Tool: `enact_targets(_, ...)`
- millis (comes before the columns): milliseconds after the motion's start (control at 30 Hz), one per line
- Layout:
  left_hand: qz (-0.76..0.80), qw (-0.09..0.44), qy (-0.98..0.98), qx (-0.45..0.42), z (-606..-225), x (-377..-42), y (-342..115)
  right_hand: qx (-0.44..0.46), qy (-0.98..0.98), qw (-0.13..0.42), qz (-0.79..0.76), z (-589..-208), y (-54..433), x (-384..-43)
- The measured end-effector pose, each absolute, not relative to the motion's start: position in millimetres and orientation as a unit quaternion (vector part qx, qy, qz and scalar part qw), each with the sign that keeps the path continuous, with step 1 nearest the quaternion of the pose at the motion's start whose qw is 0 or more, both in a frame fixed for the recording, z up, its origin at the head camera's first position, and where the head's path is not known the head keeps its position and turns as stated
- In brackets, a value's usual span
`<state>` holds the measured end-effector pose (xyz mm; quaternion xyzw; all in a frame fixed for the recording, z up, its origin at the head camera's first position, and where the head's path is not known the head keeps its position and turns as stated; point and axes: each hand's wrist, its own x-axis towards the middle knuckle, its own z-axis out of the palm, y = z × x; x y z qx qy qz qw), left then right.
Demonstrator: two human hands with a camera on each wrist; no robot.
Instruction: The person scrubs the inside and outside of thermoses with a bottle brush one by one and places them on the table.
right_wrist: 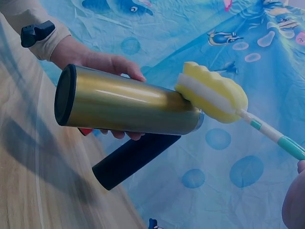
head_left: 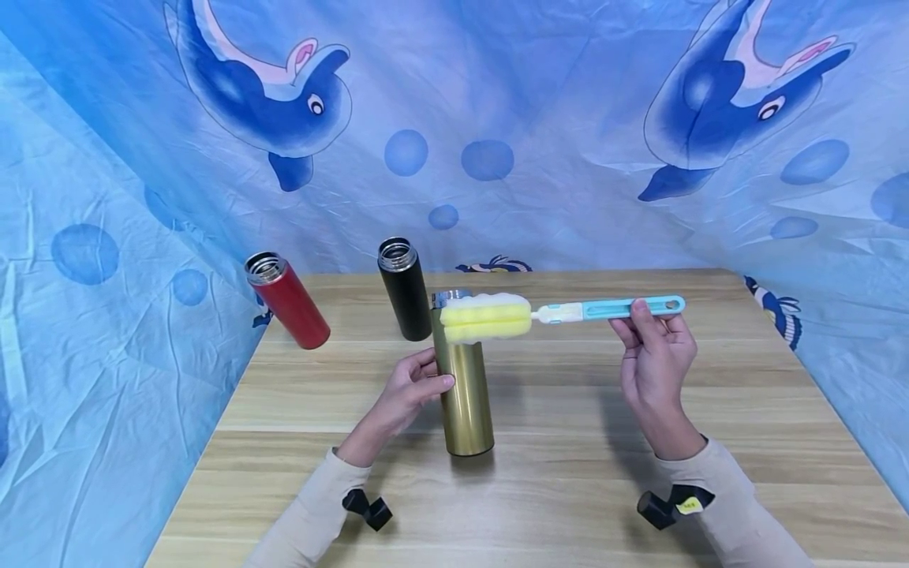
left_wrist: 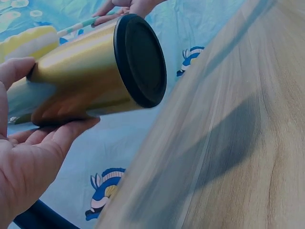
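Observation:
A gold thermos flask (head_left: 465, 394) with a steel neck is held by my left hand (head_left: 408, 392), thumb on one side and fingers round the other. Its black base (left_wrist: 143, 62) is off the table in the left wrist view. My right hand (head_left: 659, 355) pinches the turquoise handle (head_left: 611, 308) of a bottle brush. The brush's yellow and white sponge head (head_left: 490, 319) lies sideways in front of the flask's upper end in the head view. In the right wrist view the sponge head (right_wrist: 212, 93) is beside the neck, outside the flask; whether they touch I cannot tell.
A red flask (head_left: 291, 304) without a lid stands at the table's back left. Nearer the middle is a black flask (head_left: 406, 292), also lidless. Blue dolphin-print cloth (head_left: 440, 102) hangs behind and beside the wood-grain table (head_left: 554, 489).

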<state>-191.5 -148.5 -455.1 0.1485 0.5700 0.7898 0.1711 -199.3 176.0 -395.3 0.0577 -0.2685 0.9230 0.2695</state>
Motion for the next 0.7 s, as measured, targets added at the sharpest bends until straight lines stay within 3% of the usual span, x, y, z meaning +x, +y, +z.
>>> enact_targets(700,0.795,0.157,0.569,0.140,-458.4,-193.8,-155.5,0.024,-0.290,0.245,0.925,-403.0,179.0,-190.6)
